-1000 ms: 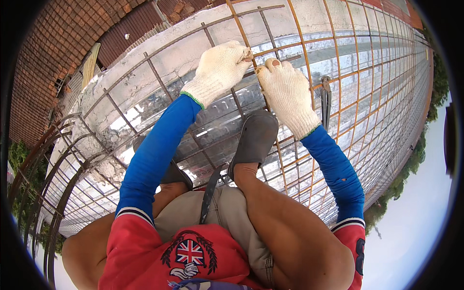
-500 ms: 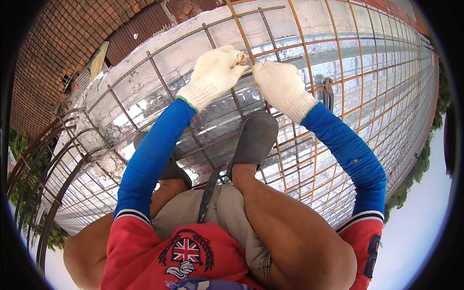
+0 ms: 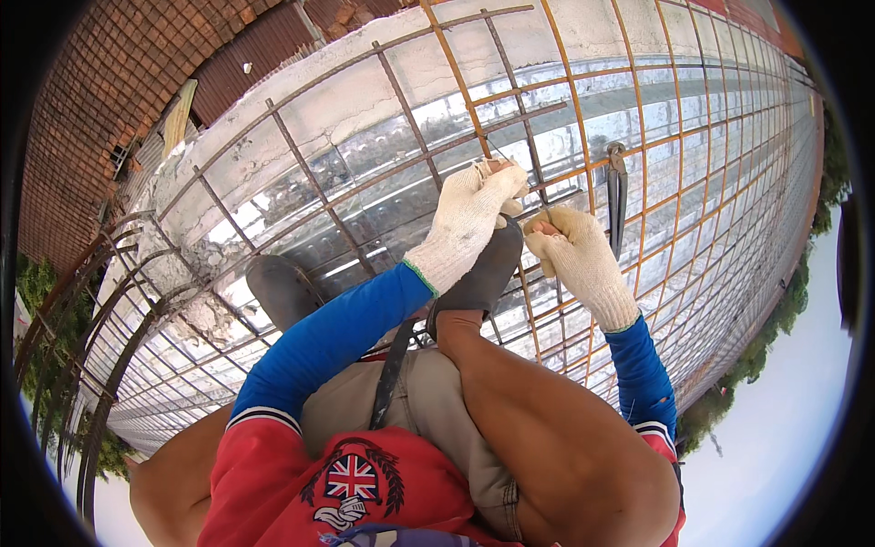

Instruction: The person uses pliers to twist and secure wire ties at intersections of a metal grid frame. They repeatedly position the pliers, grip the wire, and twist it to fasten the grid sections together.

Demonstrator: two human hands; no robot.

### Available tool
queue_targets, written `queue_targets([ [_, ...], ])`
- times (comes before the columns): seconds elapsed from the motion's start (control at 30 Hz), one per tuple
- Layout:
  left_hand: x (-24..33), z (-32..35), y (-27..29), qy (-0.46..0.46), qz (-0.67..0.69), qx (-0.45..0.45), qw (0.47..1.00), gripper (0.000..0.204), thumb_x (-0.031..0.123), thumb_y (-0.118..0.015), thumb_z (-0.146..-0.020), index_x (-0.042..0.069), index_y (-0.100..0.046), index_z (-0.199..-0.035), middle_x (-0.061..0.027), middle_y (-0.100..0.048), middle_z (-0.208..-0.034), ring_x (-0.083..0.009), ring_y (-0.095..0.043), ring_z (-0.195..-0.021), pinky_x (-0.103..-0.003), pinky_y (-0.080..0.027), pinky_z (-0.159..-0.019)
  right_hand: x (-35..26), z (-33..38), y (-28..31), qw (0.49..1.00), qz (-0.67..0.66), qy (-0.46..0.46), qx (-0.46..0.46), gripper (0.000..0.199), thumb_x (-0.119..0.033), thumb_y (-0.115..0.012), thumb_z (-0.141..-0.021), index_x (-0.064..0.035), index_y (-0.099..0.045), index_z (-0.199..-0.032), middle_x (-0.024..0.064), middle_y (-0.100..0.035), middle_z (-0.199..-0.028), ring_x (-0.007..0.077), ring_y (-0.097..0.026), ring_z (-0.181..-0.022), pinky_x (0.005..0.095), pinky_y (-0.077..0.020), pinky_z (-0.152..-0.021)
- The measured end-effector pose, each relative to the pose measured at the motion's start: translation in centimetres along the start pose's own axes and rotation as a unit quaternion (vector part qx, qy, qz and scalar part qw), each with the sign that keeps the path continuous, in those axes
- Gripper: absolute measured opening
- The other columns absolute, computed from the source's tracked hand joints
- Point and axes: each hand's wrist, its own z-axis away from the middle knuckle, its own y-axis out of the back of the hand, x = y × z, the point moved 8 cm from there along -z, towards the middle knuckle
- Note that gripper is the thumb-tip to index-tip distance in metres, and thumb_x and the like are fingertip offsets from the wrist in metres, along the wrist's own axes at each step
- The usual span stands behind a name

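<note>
My left hand [image 3: 467, 214], in a cream knitted glove with a bare fingertip showing, is pinched above my right shoe. A thin tie wire [image 3: 494, 149] runs from its fingers up to a rusty rebar [image 3: 460, 80]. Lower and to the right, my gloved right hand [image 3: 583, 260] has its fingers curled with the fingertips together; what they hold, if anything, is too small to make out. Pincers [image 3: 617, 199] with dark handles hang by their head on the mesh beyond my right hand.
Rebar mesh [image 3: 674, 141] spreads over shiny corrugated metal decking [image 3: 365, 228], where my dark clogs [image 3: 278, 287] rest. Curved bars [image 3: 118, 356] rise at the left. A rough concrete edge [image 3: 328, 109] and a tiled roof [image 3: 118, 82] lie beyond.
Both hands have come down toward me from the bar crossing, and my right hand has also shifted right. They are now farther apart, and a wire shows above my left hand.
</note>
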Motion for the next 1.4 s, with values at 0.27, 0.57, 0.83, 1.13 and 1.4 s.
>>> queue_targets([
  [0.27,-1.9,-1.8,-3.5,0.051,0.053,-0.018,0.997,0.008,0.009,-0.071,-0.096,0.005,-0.072,-0.104,-0.0106,-0.077,-0.091,-0.0150,-0.074,-0.070,-0.024,-0.057,-0.056,7.2,2.6,2.9,0.966,0.094,0.106,0.217,0.035,-0.013,-0.074,-0.096,0.0053,-0.072,-0.126,0.0111,-0.074,-0.089,0.0157,-0.069,-0.071,0.0318,-0.0534,-0.064],
  [0.57,-2.1,-0.6,-3.6,0.067,0.154,0.034,0.985,0.005,0.004,-0.067,-0.094,0.004,-0.068,-0.099,-0.0111,-0.073,-0.081,-0.0176,-0.072,-0.062,-0.026,-0.055,-0.049,16.7,-3.5,16.7,0.931,0.172,-0.010,0.321,0.056,-0.024,-0.082,-0.083,0.0048,-0.071,-0.129,0.0160,-0.081,-0.110,0.0217,-0.079,-0.103,0.0361,-0.0590,-0.095],
  [0.83,-3.8,-1.0,-4.3,0.047,0.198,-0.006,0.979,0.013,0.014,-0.070,-0.098,0.004,-0.067,-0.105,-0.0084,-0.072,-0.083,-0.0135,-0.067,-0.062,-0.028,-0.054,-0.054,16.7,-3.9,16.9,0.927,0.224,0.038,0.299,0.034,-0.013,-0.086,-0.082,-0.0009,-0.062,-0.102,0.0050,-0.067,-0.083,0.0122,-0.062,-0.074,0.0324,-0.0537,-0.070],
  [1.13,2.2,4.2,-2.0,-0.039,0.013,0.006,0.999,0.034,0.025,-0.077,-0.100,0.003,-0.066,-0.122,-0.0072,-0.075,-0.109,-0.0119,-0.071,-0.101,-0.029,-0.055,-0.094,1.3,6.3,11.8,0.954,0.165,0.067,0.240,0.024,-0.002,-0.077,-0.091,-0.0023,-0.062,-0.110,-0.0012,-0.056,-0.088,0.0064,-0.049,-0.079,0.0254,-0.0453,-0.068],
  [1.4,1.8,6.7,-6.4,0.043,0.240,-0.185,0.952,0.024,0.013,-0.068,-0.105,-0.003,-0.060,-0.120,-0.0145,-0.077,-0.104,-0.0191,-0.077,-0.102,-0.028,-0.062,-0.081,-4.0,5.6,3.6,0.993,0.033,0.069,0.085,0.026,0.005,-0.079,-0.087,0.0018,-0.068,-0.110,0.0074,-0.077,-0.100,0.0115,-0.070,-0.089,0.0293,-0.0569,-0.076],
])
